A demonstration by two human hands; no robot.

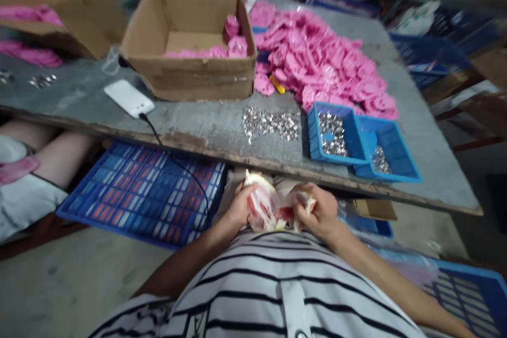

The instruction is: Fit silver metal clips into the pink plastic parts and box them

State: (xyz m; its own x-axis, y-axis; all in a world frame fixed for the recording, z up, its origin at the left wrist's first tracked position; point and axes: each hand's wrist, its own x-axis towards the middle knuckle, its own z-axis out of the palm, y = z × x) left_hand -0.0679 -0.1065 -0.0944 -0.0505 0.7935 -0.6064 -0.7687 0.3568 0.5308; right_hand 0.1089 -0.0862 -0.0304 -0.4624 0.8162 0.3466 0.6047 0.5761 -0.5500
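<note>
Close to my body, just below the table edge, my left hand (240, 206) grips a piece of red-fleshed fruit (262, 205) with white pith and a pale rind; it resembles pomelo, though blur hides the exact kind. My right hand (321, 210) is closed with bent fingers on another piece of the fruit (307, 202), pale outside and reddish at its inner side. Both hands are side by side over my lap, a short gap apart. Whether the two pieces are still joined between them, I cannot tell.
On the grey table (198, 121) are a cardboard box (202, 79), a heap of pink parts (317, 58), loose shiny metal pieces (271, 124), two blue trays (336, 157) and a cabled white phone-like device (129, 97). Blue crates (146, 190) flank me. Another person's legs (51, 158) show left.
</note>
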